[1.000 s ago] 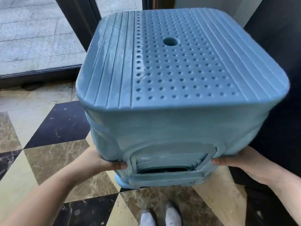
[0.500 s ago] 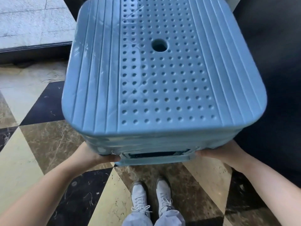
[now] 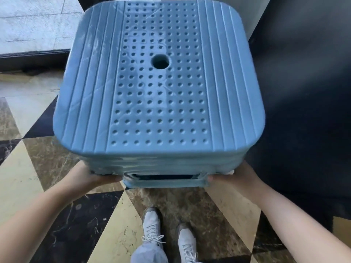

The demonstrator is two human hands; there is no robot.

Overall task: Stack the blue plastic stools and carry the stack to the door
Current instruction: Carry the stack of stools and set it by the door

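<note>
White sneakers (image 3: 152,227) are seen on the marble tile floor (image 3: 62,232). The stack of blue plastic stools (image 3: 159,88) is gripped low at its sides by the left hand (image 3: 89,176) and right hand (image 3: 241,177), thumbs pressed against it, held above the floor. A glass door (image 3: 32,23) is seen beyond.

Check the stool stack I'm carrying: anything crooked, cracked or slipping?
Nothing stands out. The blue stool stack looks nested evenly, its top seat intact. The left hand and right hand grip opposite lower edges. The layers' edges are blurred, so fine cracks can't be ruled out.
</note>
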